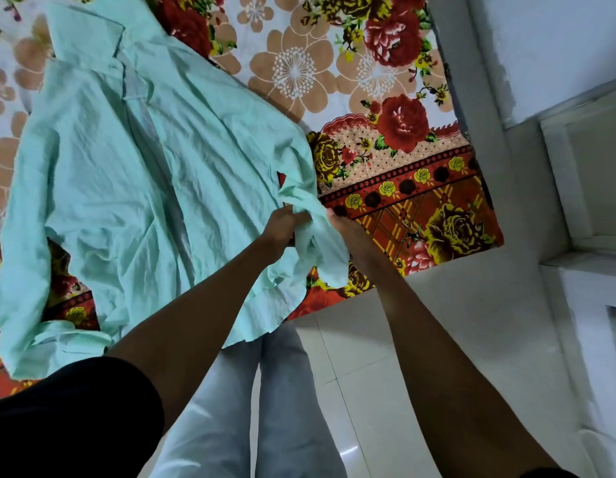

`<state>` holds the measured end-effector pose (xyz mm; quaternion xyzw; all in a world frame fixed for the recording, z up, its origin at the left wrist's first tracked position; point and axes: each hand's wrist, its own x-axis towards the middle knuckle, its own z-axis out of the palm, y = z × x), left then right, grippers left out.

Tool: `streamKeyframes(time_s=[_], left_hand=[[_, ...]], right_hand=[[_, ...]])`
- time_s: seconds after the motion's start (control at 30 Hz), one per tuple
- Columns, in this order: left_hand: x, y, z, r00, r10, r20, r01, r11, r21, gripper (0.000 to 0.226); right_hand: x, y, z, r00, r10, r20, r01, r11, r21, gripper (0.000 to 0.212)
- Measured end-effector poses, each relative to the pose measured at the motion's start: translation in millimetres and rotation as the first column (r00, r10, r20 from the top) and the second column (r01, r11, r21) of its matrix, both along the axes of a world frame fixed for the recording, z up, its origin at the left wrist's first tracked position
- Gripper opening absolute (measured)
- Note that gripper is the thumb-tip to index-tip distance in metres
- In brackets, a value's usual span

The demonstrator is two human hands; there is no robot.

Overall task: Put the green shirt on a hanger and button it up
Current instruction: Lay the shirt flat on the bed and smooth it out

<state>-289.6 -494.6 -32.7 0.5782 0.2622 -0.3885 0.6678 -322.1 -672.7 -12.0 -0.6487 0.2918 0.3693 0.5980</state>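
Observation:
A pale mint-green shirt (127, 174) lies spread front-up on a bed, collar at the upper left, its front placket running down the middle. One sleeve is bunched at the shirt's right edge near the bed's corner. My left hand (282, 225) grips that bunched sleeve cuff from the left. My right hand (347, 232) holds the same cuff fabric from the right, the cloth hanging between the two hands. The other sleeve runs down the shirt's left side. No hanger is in view.
The bed carries a floral sheet (385, 98) with red and yellow roses. Its corner ends at the right near a white wall (558, 46) and a white ledge (582, 188). Pale floor tiles (385, 339) and my light trousers are below.

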Motion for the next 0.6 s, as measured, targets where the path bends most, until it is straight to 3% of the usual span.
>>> streamKeyframes(time_s=[0.1, 0.17, 0.23, 0.33, 0.4, 0.47, 0.53, 0.6], left_hand=[[10.5, -7.7, -1.8, 0.980, 0.069, 0.189, -0.088, 0.991, 0.098, 0.016], [10.3, -11.6, -2.6, 0.965, 0.037, 0.261, -0.067, 0.992, 0.109, 0.027], [2.6, -18.9, -4.9, 0.975, -0.001, 0.224, -0.024, 0.994, 0.106, 0.029], [-13.2, -20.5, -10.9, 0.976, -0.189, 0.109, 0.174, 0.976, 0.134, 0.026], [-23.2, -16.5, -20.1, 0.969, -0.245, 0.029, 0.239, 0.961, 0.136, 0.035], [-33.4, -11.5, -24.5, 0.986, -0.164, -0.004, 0.161, 0.964, 0.211, 0.037], [-44.2, -3.6, -19.8, 0.990, -0.086, 0.111, 0.040, 0.933, 0.359, 0.026], [-56.0, 11.8, -19.5, 0.964, -0.079, 0.253, -0.054, 0.877, 0.478, 0.020]], right_hand=[[-4.2, -15.5, 3.7, 0.974, 0.211, 0.081, -0.204, 0.974, -0.094, 0.035], [-8.2, -22.6, 3.9, 0.986, 0.136, 0.095, -0.127, 0.988, -0.088, 0.027], [-14.1, -29.3, -0.6, 0.994, 0.011, 0.111, 0.003, 0.993, -0.122, 0.027], [-29.0, -36.7, -22.0, 0.993, 0.065, 0.098, -0.028, 0.942, -0.334, 0.043], [-37.4, -34.2, -28.6, 0.991, 0.107, 0.086, -0.050, 0.865, -0.499, 0.042], [-39.7, -24.5, -27.6, 0.974, 0.200, 0.107, -0.061, 0.688, -0.724, 0.039], [-39.8, -6.7, -26.6, 0.899, 0.409, 0.160, -0.062, 0.479, -0.876, 0.046], [-35.9, 19.0, -24.0, 0.734, 0.594, 0.329, 0.005, 0.480, -0.877, 0.038]])
